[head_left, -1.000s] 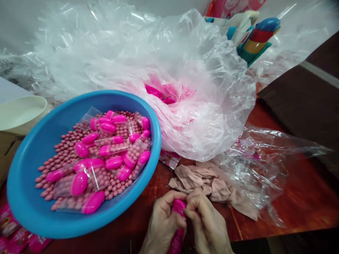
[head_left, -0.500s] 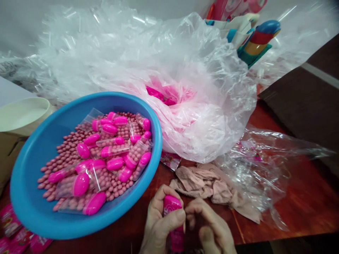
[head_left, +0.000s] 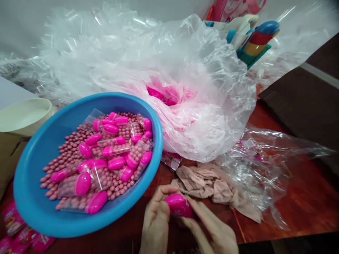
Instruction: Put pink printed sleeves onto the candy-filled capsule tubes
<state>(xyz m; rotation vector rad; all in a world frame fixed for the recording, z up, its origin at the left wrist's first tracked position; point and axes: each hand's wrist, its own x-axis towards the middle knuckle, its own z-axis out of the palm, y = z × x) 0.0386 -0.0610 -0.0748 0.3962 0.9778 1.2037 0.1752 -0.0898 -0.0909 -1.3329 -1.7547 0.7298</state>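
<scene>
At the near edge of a red-brown wooden tabletop (head_left: 304, 204), a person's left hand (head_left: 155, 222) and right hand (head_left: 214, 231) meet around a glossy pink oval plastic capsule (head_left: 178, 204), held just above the surface. The left grip is closed over its left end, the right grip closed on its right side and underside. Just to the left sits a round blue plastic basin (head_left: 31, 208), heaped with small pink beads (head_left: 66, 157) and clear sachets with pink oval caps (head_left: 79, 184). Just beyond the hands lies a crumpled beige cloth (head_left: 203, 181), and behind it bulges a large clear plastic bag (head_left: 212, 106) with more pink pieces inside. Crinkled clear film (head_left: 259, 165) spreads to the right. A cream bowl (head_left: 21, 114) stands at far left, flat pink packets (head_left: 16, 229) lie at the near left corner, and a multicoloured toy (head_left: 261, 37) shows at far right
</scene>
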